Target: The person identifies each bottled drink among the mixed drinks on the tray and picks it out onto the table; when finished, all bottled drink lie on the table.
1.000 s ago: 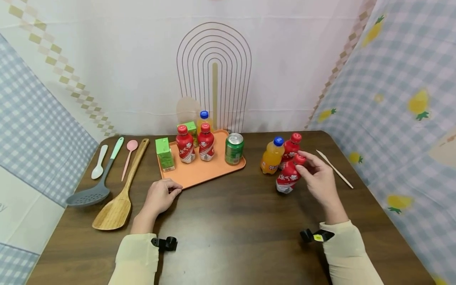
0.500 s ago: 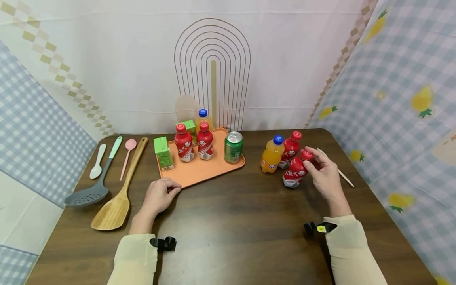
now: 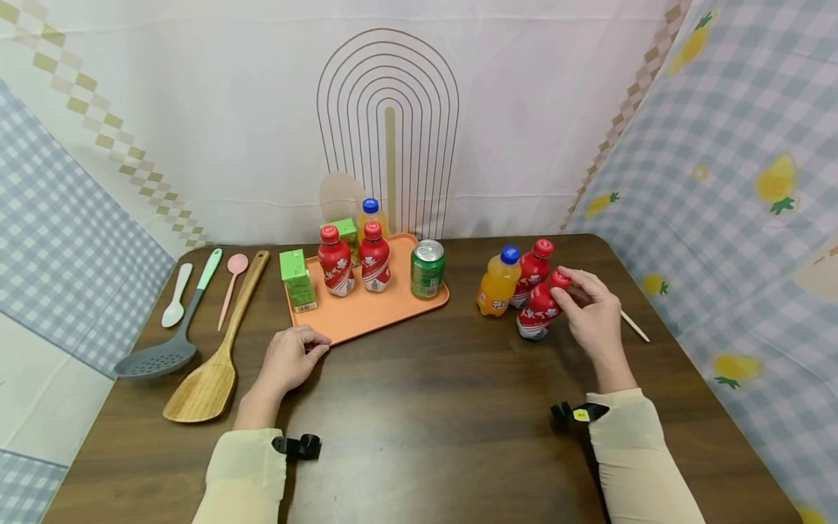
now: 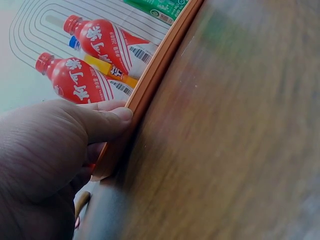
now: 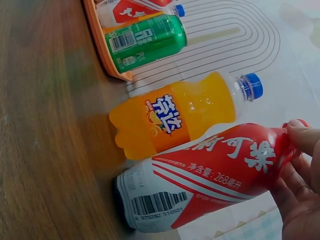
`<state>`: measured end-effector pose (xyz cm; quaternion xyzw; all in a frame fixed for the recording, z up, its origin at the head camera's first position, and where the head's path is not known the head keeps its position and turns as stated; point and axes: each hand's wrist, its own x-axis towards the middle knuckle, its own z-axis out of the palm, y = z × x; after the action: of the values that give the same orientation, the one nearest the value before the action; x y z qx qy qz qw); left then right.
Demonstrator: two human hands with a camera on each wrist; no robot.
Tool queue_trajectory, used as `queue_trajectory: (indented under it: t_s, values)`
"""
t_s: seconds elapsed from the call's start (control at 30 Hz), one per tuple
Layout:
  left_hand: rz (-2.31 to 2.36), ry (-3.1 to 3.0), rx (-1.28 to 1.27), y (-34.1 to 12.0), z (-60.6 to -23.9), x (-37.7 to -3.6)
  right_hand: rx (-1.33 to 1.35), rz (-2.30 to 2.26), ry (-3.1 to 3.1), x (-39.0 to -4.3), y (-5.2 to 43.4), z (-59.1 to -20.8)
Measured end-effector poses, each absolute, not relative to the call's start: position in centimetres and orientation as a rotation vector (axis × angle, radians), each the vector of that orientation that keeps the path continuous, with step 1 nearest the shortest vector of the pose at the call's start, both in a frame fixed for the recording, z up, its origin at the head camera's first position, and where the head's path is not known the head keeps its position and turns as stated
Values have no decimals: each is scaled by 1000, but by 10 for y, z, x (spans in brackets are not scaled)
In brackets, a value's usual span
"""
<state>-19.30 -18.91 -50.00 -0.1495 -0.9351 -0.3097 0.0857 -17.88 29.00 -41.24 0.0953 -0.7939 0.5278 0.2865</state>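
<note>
Head view: right hand pinches red bottle by its cap, bottle at its nine o'clock, tilted; left hand grips tray.

Bright, even light, soft shadows — wrist views blurred

Glossy plastic bottle, wooden table

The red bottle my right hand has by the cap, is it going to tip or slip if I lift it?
Probably tippy: the red bottle leans, held only at its cap by the right hand. It looks full, so likely heavy for that fingertip grip. Its glossy label may be slippery, and the orange bottle stands close beside it.
</note>
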Motion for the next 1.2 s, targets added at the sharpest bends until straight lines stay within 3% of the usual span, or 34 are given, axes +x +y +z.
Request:
queue_trajectory:
  t_s: [1.2]
  values:
    - [-913,-2795,-432,-187,-499,-192,259,1404,-2081,-185,289,-419]
